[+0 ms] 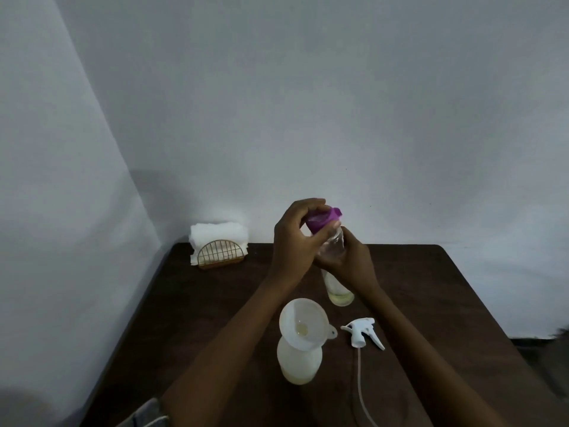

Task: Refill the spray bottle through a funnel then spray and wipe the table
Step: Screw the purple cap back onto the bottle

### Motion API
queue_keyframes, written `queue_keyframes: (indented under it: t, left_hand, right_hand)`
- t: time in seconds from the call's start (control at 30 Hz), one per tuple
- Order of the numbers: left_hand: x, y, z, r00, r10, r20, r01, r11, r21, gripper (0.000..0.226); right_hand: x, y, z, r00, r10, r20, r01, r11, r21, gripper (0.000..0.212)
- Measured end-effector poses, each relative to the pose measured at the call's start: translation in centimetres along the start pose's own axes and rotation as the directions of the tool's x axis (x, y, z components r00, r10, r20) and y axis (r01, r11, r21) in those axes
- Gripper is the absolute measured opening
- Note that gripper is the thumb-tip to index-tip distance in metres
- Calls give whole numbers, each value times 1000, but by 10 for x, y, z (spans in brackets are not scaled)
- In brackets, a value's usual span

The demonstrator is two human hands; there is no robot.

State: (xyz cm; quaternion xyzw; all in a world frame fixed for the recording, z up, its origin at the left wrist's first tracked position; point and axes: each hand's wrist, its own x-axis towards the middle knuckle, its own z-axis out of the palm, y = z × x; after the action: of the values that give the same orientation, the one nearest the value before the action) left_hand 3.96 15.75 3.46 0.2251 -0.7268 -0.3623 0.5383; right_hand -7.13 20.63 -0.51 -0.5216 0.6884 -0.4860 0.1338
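Person at dark desk [431, 288]. L hand [295, 238] curls round purple cap [323, 218] of clear refill bottle [338, 291]. R hand [351, 260] wraps the body to steady it, prob. for a twist, direction unclear. Spray bottle [300, 362] stands toward front edge w/ white funnel [303, 322] in its neck, ready for pouring. Trigger head [363, 332] lies just beside it, off. Napkins [218, 235] at back-left corner.

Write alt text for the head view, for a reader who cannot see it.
At a dark table, the left hand grips the purple cap of a clear bottle that the right hand holds. Nearer, a white funnel sits in the spray bottle; its spray head lies beside it, and napkins stand at the far left.
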Motion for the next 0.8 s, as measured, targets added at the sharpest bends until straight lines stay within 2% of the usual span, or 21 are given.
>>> queue_keyframes:
  t: [0.07, 0.2, 0.3, 0.47, 0.53, 0.67, 0.8]
  left_hand:
    - [-1, -3, -1, 999, -24, 29, 24, 999, 22, 41]
    - [-2, -10, -2, 999, -34, 4, 33, 993, 110, 38]
    - [-4, -12, -8, 997, -75, 10, 75, 997, 5, 26]
    - [-2, -4, -6, 974, -227, -12, 220, 956, -192, 28]
    - [0, -2, -4, 970, -243, 12, 239, 942, -235, 31]
    - [3, -2, -2, 971, -229, 65, 238, 952, -193, 54]
    - [9, -3, -11, 979, -195, 61, 200, 977, -78, 47]
  right_hand:
    - [1, 0, 2, 1000, 4, -17, -4, 1000, 8, 56]
    - [4, 1, 4, 999, 22, -48, -19, 998, 55, 54]
    - [5, 2, 4, 998, 31, -55, -27, 997, 71, 53]
    - [7, 0, 4, 998, -4, -57, 6, 999, 36, 51]
    - [9, 0, 4, 998, -7, -68, 10, 999, 36, 51]
    - [9, -1, 7, 997, -30, -64, 31, 999, 17, 49]
    - [8, -2, 7, 995, -56, -85, 56, 998, 5, 47]
